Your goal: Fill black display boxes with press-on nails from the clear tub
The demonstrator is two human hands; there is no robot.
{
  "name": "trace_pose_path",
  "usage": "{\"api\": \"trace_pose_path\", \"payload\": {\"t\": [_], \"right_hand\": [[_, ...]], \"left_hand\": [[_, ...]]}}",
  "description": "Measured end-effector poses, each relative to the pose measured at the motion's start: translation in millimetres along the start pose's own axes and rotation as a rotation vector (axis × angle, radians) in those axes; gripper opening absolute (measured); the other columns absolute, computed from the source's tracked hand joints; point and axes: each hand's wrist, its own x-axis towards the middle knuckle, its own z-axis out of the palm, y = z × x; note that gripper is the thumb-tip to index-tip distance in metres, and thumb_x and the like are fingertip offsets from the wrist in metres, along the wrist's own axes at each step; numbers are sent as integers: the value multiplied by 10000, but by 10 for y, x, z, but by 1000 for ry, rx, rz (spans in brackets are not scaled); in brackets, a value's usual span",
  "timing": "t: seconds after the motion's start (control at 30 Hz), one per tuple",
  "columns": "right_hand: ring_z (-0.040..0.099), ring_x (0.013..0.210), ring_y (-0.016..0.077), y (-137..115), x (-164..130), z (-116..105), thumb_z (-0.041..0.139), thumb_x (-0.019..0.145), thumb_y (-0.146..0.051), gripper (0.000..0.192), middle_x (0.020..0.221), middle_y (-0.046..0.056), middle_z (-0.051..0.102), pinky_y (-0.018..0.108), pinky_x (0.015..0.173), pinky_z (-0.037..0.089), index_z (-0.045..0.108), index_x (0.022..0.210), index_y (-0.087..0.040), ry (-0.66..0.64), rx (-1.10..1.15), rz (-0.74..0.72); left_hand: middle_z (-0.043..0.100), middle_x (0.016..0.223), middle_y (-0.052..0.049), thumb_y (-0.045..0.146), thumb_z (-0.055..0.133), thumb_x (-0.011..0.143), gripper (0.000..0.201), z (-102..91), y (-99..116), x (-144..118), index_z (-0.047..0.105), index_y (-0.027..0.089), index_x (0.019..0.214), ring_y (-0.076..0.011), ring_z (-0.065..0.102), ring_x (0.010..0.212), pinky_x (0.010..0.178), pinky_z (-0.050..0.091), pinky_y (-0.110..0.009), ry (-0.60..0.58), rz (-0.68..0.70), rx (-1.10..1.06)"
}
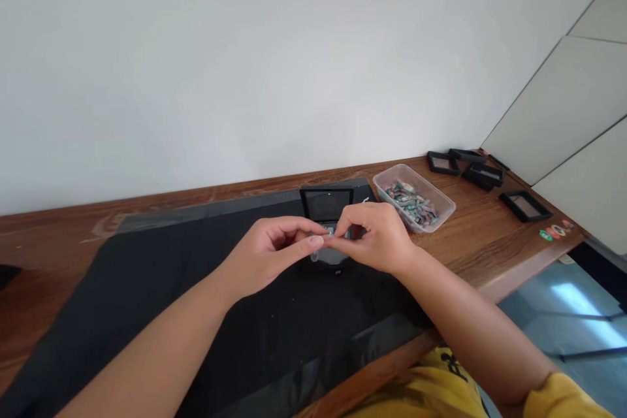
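My left hand (279, 249) and my right hand (375, 235) meet over an opened black box (326, 204) with a raised lid. Each hand pinches thumb against forefinger, and the fingertips nearly touch. Between them is a small clear or pale item (329, 232), too small to name and partly covered by the fingers. Under the hands the lower part of the box shows only in part. The box stands on a black mat (196, 261).
To the right is a clear plastic tub (443, 209) with many small coloured packets (414, 202). Several black frame-like boxes (525, 206) lie farther right on the wooden table (470, 235). Round stickers (556, 231) sit near the table's right edge. A white wall (245, 65) rises behind.
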Motion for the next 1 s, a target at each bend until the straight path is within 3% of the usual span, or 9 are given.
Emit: {"api": "trace_pose_path", "payload": {"t": [0.17,0.37,0.53,0.6,0.77,0.9,1.0], "right_hand": [[573,620,109,0,-17,17,816,1048,-414,388,731,-20,728,250,660,415,669,747,-220,24,-15,-70],[637,692,147,16,-3,13,825,1033,-612,482,779,17,755,270,698,471,676,783,-229,-14,40,-126],[674,725,142,22,13,-17,865,992,-644,501,795,10,755,277,736,499,674,804,-221,-55,97,-219],[686,743,146,8,15,-40,898,954,-654,487,814,8,762,276,740,513,699,848,-222,-82,108,-212],[732,815,165,-12,17,-97,971,893,-606,514,938,14,810,279,773,567,794,1196,-230,-204,144,-179],[730,817,161,-5,17,-121,956,937,-522,370,963,20,828,283,778,578,835,1143,-239,-265,227,-150],[697,775,138,-14,14,-128,989,906,-479,368,952,7,817,251,709,536,838,1133,-231,-286,309,-70]], "left_hand": [[787,735,-43,765,779,861,540,44,-28,-5,919,252,956,-172,609,641,568,510,-281,-1,-8,-1],[842,825,-55,758,791,862,531,16,-125,10,914,250,954,-196,696,713,644,594,-297,16,8,-47],[872,872,-61,734,811,867,512,-13,-161,-6,917,253,1008,-208,747,759,675,620,-292,-64,13,-102],[890,929,-74,734,800,875,518,-17,-154,-16,918,256,1038,-222,766,791,699,639,-309,-110,12,-107],[900,1030,-94,749,775,876,525,-35,-128,-18,911,260,1011,-264,800,917,840,686,-387,-183,1,-103],[875,975,-80,736,781,889,502,-61,-116,-19,886,250,957,-245,773,882,818,665,-367,-210,-4,-110],[850,953,-69,690,794,913,464,-71,-110,-23,860,231,923,-221,744,865,804,633,-339,-242,14,-128]]}}
